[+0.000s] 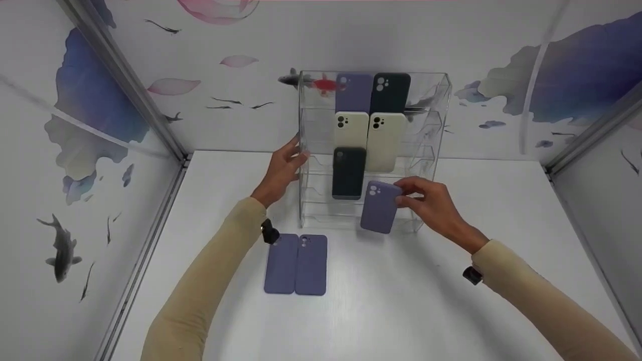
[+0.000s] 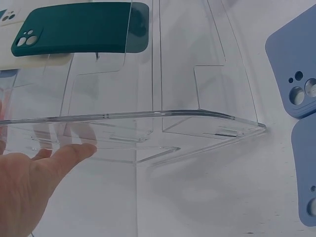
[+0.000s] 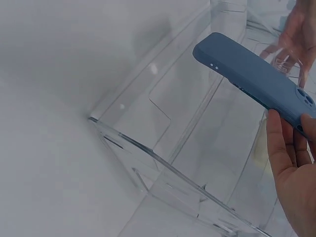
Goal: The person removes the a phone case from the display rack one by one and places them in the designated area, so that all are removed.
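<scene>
My right hand pinches a purple phone case by its upper right edge, between thumb and fingers. The case is tilted in front of the lower tiers of a clear acrylic display rack. In the right wrist view this case looks blue, its camera holes near my fingers. My left hand rests against the rack's left side, thumb extended along the clear panel. On the rack stand a purple case, dark green cases, and cream cases.
Two more purple phone cases lie side by side on the white table, in front of the rack's left corner. Behind the rack rises a white wall painted with fish and petals. Side panels flank the table.
</scene>
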